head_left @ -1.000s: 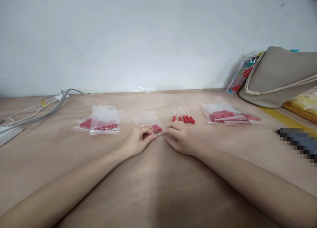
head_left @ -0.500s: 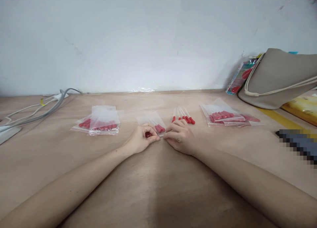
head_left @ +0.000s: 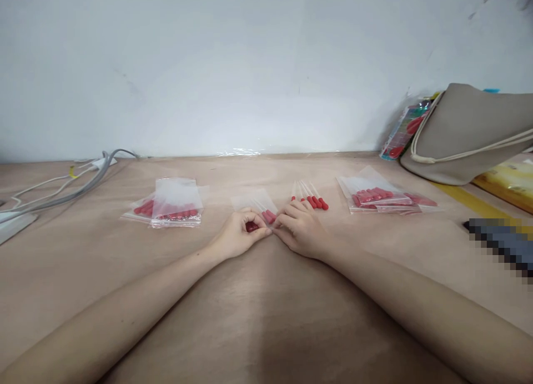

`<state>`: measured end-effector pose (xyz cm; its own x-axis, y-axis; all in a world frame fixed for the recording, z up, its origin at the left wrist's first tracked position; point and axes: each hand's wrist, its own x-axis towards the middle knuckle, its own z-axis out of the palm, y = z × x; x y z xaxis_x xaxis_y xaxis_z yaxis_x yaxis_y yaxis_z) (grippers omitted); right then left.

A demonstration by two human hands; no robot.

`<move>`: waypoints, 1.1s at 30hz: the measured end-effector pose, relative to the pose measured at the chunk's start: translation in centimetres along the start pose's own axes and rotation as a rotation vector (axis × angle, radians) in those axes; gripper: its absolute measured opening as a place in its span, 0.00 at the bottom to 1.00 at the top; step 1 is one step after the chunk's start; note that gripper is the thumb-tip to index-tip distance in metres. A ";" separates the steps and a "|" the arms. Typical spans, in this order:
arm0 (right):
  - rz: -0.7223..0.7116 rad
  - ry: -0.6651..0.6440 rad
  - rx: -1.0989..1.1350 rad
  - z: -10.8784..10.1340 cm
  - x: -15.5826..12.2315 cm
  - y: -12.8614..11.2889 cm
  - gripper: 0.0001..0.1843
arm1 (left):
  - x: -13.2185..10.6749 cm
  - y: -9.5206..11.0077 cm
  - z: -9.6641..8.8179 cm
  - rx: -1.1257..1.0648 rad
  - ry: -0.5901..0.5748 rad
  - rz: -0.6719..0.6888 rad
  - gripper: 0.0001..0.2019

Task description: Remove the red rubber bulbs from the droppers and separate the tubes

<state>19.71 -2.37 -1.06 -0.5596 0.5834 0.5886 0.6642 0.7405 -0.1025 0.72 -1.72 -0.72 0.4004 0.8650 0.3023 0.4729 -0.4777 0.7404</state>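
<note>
Currently, left hand: the left hand (head_left: 244,232) bends into a loose ring, thumb and forefinger brought together on the near edge of a clear bag (head_left: 252,199).
Right hand: the right hand (head_left: 303,231) is mostly closed, fingers curled and tips at the bag's near right corner; whether they pinch the film or only press on it, I cannot tell.
Clear bag: flat on the worktop (head_left: 200,317) between the two hands, its far part uncovered; red-tipped sticks (head_left: 268,216) lie inside, red ends toward the person, some partly hidden by the left fingers.
Loose sticks: a small fan of loose sticks (head_left: 315,202) with thin clear stems and red ends, just beyond the right hand.
Left pile: filled bags (head_left: 175,194) overlapping, red ends showing through, left of the left hand.
Right pile: more filled bags (head_left: 370,195), likewise overlapped, beyond and right of the loose sticks.
Far left: grey and white cables (head_left: 85,185).
Far right: a grey pouch (head_left: 474,131) with a pale cord, beside a colourful package (head_left: 403,133) leaning at the wall (head_left: 250,67); nearer, a pixelated dark object (head_left: 502,242).
</note>
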 end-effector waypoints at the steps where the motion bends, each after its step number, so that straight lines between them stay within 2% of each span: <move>1: -0.025 0.007 -0.029 0.1 0.0 0.0 0.08 | 0.0 0.2 0.0 0.008 0.004 0.004 0.07; 8: -0.190 0.112 -0.150 0.5 -0.2 0.4 0.12 | 0.2 0.5 0.4 0.093 -0.003 0.074 0.07; 11: -0.213 0.121 -0.171 0.5 -0.1 0.3 0.13 | 0.3 0.6 0.5 0.101 -0.009 0.083 0.07; 17: -0.182 0.084 -0.159 0.6 0.2 0.0 0.13 | 0.0 0.9 1.0 0.151 0.032 0.185 0.06; 22: -0.232 0.045 -0.191 0.6 0.1 -0.2 0.12 | 0.0 0.5 0.7 0.210 0.117 0.108 0.07; 26: -0.200 -0.046 0.033 -0.3 -0.4 0.0 0.11 | -0.2 0.4 -0.2 0.189 0.141 0.089 0.09; 29: -0.182 -0.092 0.273 -1.1 -0.8 0.5 0.08 | -0.2 0.3 -1.2 0.166 0.081 0.111 0.10; 33: -0.104 -0.017 0.380 -1.3 -1.3 1.2 0.08 | 0.5 -0.7 -2.7 0.303 -0.146 0.218 0.19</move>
<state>21.83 -2.68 -0.88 -0.6248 0.5020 0.5980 0.3747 0.8648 -0.3344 -1.51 -0.56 0.51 0.6142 0.7179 0.3278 0.5659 -0.6901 0.4511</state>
